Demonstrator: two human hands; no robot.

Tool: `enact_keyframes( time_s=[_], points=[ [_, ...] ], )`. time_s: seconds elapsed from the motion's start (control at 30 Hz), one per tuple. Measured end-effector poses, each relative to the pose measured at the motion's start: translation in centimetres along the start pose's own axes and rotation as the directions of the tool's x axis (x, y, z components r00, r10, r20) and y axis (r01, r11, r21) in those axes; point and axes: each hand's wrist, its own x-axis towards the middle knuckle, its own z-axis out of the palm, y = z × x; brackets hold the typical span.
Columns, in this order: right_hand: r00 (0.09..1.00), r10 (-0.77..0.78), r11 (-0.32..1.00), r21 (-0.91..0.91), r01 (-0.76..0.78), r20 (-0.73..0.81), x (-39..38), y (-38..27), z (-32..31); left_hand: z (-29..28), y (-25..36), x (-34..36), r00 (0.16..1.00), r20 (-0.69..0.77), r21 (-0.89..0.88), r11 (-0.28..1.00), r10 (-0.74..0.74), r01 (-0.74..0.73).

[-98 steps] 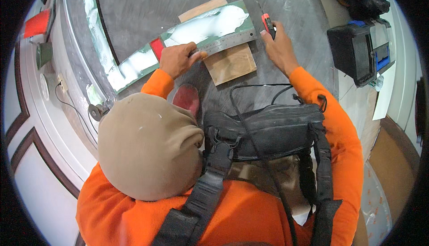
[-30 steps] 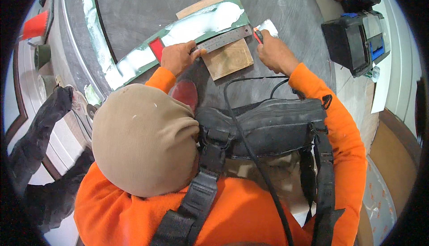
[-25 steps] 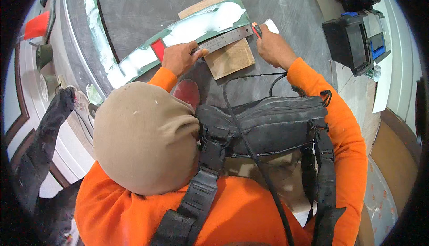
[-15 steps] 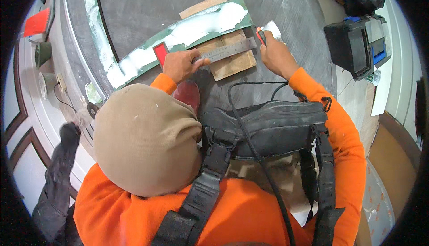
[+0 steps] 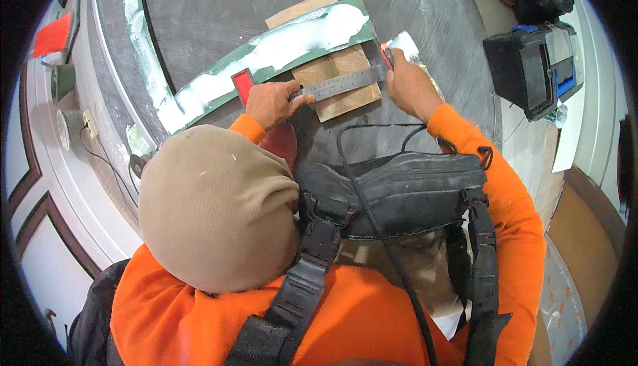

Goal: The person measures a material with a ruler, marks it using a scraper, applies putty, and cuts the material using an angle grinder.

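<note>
My left hand (image 5: 271, 103) is closed on a try square, by where its red stock (image 5: 243, 85) meets the metal blade (image 5: 339, 83). The stock lies against a green board strip (image 5: 222, 97) with white compound smeared along it. To the right, my right hand (image 5: 409, 90) grips a red-and-black utility knife (image 5: 387, 53), its tip close to the strip's right end. Wood blocks (image 5: 349, 103) lie beneath the strip and the square's blade. A white-smeared scrap (image 5: 404, 43) lies partly hidden behind my right hand.
Another white-smeared strip (image 5: 136, 27) joins at the left corner. A black toolbox (image 5: 518, 73) with blue latches stands on the right. Buckets (image 5: 63, 80) and a red flat item (image 5: 53, 35) are at far left. A dark-clothed person (image 5: 96, 306) shows at lower left.
The dark-clothed limb at left has drawn back toward the lower left. My left hand has shifted slightly right, my right hand slightly left. Both keep their holds.
</note>
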Motion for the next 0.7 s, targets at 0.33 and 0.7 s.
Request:
enact_keyframes(
  time_s=[0.33,0.7],
  points=[
    [1.000,0.006,1.000,-0.001,-0.006,-0.018,0.3,-0.1,-0.2,-0.2,-0.2,0.4,0.997,-0.049,0.001,0.999,0.052,-0.052],
    [0.998,0.055,0.991,0.121,-0.060,0.041,-2.8,0.8,-2.0,-4.7,-0.3,-1.7,0.999,0.029,0.006,0.999,0.045,-0.045]
  ],
)
